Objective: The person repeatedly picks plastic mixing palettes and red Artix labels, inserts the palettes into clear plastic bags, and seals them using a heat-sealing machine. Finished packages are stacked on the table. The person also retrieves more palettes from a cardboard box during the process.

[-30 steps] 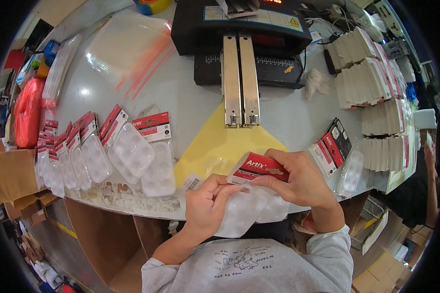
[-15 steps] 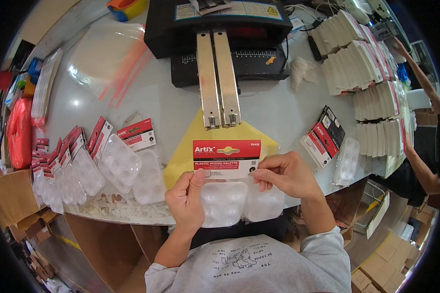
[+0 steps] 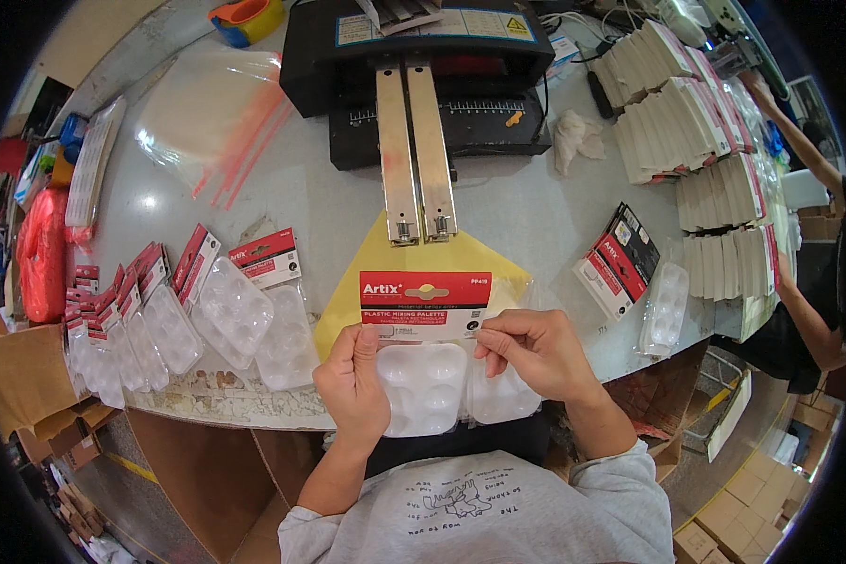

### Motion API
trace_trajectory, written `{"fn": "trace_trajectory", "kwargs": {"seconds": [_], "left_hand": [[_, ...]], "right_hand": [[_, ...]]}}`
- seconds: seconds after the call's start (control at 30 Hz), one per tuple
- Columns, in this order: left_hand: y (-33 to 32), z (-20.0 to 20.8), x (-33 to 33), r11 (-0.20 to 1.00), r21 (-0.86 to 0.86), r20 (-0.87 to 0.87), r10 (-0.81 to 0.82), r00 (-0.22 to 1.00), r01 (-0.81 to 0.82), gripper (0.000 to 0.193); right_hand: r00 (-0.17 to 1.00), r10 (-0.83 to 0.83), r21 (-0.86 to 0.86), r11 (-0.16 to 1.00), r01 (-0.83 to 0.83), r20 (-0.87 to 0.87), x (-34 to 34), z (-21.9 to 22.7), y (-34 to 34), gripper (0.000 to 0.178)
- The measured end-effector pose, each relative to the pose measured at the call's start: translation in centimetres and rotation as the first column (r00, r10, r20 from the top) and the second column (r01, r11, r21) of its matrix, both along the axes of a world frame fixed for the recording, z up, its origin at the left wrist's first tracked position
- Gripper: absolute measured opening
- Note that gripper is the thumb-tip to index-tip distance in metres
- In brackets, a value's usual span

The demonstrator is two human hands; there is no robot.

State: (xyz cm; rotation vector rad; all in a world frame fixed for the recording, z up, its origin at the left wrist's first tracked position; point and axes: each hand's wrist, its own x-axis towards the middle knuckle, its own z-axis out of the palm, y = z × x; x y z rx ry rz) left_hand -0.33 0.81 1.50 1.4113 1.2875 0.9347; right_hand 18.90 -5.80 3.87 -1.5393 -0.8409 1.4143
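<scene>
Between my two hands is a red and white header card (image 3: 423,303) with a hang hole, level in front of the stapling machine's arms. My left hand (image 3: 354,381) pinches its lower left corner, thumb on top. The lower right corner is pinched by my right hand (image 3: 531,352). Below the card a white plastic mixing palette (image 3: 421,390) with round wells hangs over the table edge. Another white palette (image 3: 504,395) in clear film lies partly under my right hand. A yellow sheet (image 3: 362,282) is beneath the card. Two metal arms (image 3: 415,160) of the black machine (image 3: 310,66) end just beyond the card.
Carded palettes (image 3: 226,305) lie fanned at the left. Clear bags (image 3: 197,122) sit behind them. At the right are loose header cards (image 3: 618,263), a wrapped palette (image 3: 665,305) and tall card stacks (image 3: 677,122). Another person's arm (image 3: 808,150) reaches in at the far right.
The card has shifted slightly left, with both hands still on it. The palette below also sits a little further left.
</scene>
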Motion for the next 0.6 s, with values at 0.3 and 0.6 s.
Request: {"fn": "trace_trajectory", "kwargs": {"seconds": [0.3,0.6], "left_hand": [[2.5,-1.4,1.6,0.994,-0.11,-0.047,-0.009,0.999,0.003,0.031],[5.4,-3.2,3.3,0.995,-0.102,0.042,0.017,0.999,-0.013,0.034]], "right_hand": [[0.959,-0.147,-0.095,0.987,0.127,-0.243,0.8,-2.0,3.4,0.019],[0.938,-0.217,-0.018,0.975,0.22,-0.27,1.4,-4.0,5.8,0.02]]}}
